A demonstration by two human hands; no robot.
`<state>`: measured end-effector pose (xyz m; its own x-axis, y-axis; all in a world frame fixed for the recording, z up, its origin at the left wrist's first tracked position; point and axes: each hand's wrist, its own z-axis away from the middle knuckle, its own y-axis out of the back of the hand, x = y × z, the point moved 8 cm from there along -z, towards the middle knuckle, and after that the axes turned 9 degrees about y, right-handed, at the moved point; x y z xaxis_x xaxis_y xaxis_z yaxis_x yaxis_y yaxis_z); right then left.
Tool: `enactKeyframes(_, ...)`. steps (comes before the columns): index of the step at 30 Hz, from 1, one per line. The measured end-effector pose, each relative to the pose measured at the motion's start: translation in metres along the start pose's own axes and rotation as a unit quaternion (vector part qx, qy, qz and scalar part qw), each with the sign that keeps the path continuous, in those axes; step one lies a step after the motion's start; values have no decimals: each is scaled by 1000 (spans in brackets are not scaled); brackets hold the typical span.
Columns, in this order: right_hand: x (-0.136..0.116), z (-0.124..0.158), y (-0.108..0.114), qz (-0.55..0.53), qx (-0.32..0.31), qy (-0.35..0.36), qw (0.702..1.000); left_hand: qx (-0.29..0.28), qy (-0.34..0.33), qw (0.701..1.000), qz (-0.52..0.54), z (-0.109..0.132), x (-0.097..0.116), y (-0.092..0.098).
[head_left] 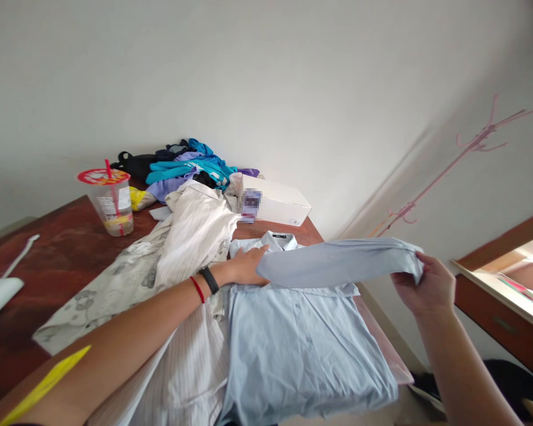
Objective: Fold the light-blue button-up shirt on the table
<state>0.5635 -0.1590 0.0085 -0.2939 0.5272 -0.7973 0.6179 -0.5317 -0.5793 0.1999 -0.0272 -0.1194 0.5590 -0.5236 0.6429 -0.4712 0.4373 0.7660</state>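
A light blue collared shirt [293, 343] lies spread on the dark wooden table [62, 260], collar toward the wall. My right hand [426, 284] is pinched on the cuff end of its sleeve [337, 263] and holds the sleeve stretched out level above the shirt body. My left hand [244, 266] lies on the shirt near the shoulder, by the sleeve's other end, with fingers partly under the sleeve. The left wrist wears a black band and a red cord.
A cream striped shirt [195, 248] and a floral cloth [115, 284] lie left of the blue shirt. Behind are a pile of blue, black and purple clothes [182, 165], a white box [279, 201] and a plastic cup with a red straw [111, 201]. A wooden drawer unit [501, 296] stands at right.
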Motion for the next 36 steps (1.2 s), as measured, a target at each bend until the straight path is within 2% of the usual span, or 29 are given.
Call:
enactKeyframes(2,3,-1,17,6,15,-8,1000,19,13,1000,-9,0,1,3)
enactKeyframes(4,5,-3,31,16,32,-18,999,55,-3,998,11,2,6,12)
enactKeyframes(7,8,-7,41,40,33,-34,998,104,-24,993,55,3,9,30)
enactKeyframes(9,12,-9,45,60,29,-41,997,115,-23,991,60,2,6,42)
enactKeyframes(12,23,-12,51,89,20,-51,995,101,-40,991,75,1,5,58)
enactKeyframes(16,52,-10,59,152,0,-83,985,56,-70,990,110,3,1,79)
enactKeyframes(20,87,-5,67,229,-20,-101,968,22,-26,997,67,6,-19,90)
enactKeyframes(23,109,0,72,299,-22,-114,947,4,8,1000,-5,8,-34,93)
enactKeyframes(27,129,4,69,383,-82,-126,911,3,73,992,-104,10,-48,94)
enactKeyframes(33,139,-9,75,504,-132,-81,850,13,166,966,-199,17,-53,93)
enactKeyframes(36,139,-20,79,575,-145,-61,803,12,190,956,-225,19,-52,91)
